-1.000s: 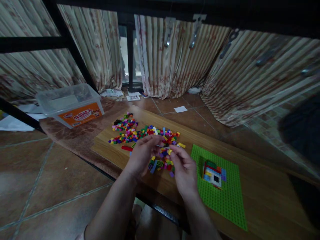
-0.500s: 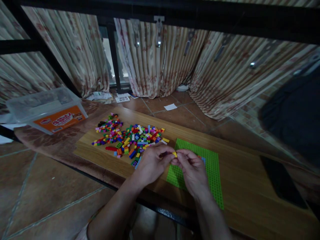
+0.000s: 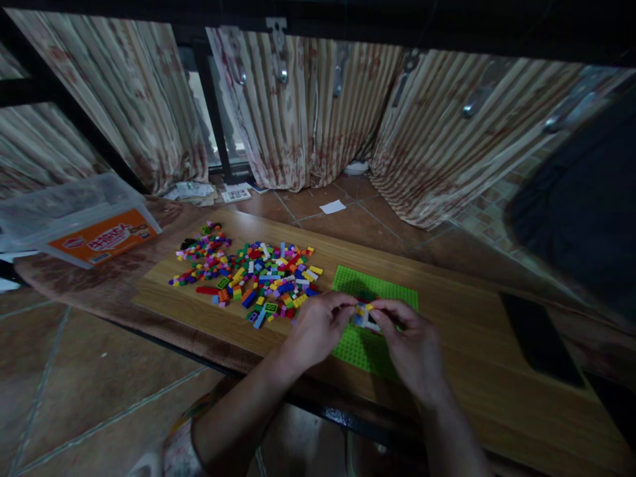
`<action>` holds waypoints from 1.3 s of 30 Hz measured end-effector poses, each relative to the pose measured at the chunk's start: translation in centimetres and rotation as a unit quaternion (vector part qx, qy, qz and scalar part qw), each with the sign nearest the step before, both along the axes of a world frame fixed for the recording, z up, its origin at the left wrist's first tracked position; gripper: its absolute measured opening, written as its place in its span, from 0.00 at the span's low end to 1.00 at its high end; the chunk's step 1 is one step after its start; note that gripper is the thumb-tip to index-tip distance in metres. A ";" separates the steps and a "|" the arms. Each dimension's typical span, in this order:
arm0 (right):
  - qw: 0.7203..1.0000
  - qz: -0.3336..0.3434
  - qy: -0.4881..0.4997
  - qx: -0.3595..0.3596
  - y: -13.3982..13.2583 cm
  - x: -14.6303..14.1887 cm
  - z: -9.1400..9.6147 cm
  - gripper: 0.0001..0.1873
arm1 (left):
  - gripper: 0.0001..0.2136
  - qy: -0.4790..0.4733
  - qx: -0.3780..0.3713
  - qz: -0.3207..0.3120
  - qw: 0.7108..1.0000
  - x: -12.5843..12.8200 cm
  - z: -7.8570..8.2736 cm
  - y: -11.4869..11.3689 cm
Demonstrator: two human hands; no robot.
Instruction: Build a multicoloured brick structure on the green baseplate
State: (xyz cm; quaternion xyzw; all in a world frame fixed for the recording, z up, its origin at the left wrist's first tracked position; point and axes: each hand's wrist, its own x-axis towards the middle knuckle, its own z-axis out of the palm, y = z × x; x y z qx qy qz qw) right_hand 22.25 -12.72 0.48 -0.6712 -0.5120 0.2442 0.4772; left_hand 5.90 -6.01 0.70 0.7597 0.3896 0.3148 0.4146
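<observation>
Above the green baseplate (image 3: 348,354), both hands meet with their fingertips close together. My left hand (image 3: 318,331) is closed, thumb and forefinger pinching the left side of a small bit of yellow toy brick (image 3: 368,307). On its right side, my right hand (image 3: 412,338) pinches too. Whether the yellow is one brick or two is too small to tell. White and blue bricks (image 3: 368,320) show just below the fingertips, over the baseplate; the fingers partly cover them.
A wide heap of loose coloured bricks (image 3: 268,275) lies left of the baseplate on the wooden board (image 3: 457,371). A clear plastic tub (image 3: 99,218) with an orange label stands at the far left. A dark flat slab (image 3: 539,338) lies at the right.
Both hands have shifted right relative to the baseplate, with the yellow piece now over the white and blue bricks. The fingertips are slightly farther apart. The whole view has swung a little right.
</observation>
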 end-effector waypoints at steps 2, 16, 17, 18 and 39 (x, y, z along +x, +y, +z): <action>0.999 -0.035 -0.022 0.027 0.0 1.0 0.0 0.08 | 0.11 0.035 -0.022 0.026 0.999 -0.1 -0.2 0.3; 0.986 0.000 -0.166 -0.001 0.7 -0.3 -1.7 0.08 | 0.11 0.081 -0.068 0.024 0.994 0.9 -1.6 0.6; 0.985 -0.004 -0.171 -0.001 0.7 -0.4 -1.7 0.08 | 0.12 0.089 -0.062 0.020 0.994 0.9 -1.5 0.5; 0.984 -0.008 -0.176 0.000 0.8 -0.5 -1.7 0.08 | 0.12 0.098 -0.053 0.018 0.994 0.9 -1.4 0.4; 0.991 -0.058 -0.120 0.000 0.8 0.2 -1.7 0.08 | 0.11 0.192 0.030 0.025 0.981 1.6 -0.7 -0.9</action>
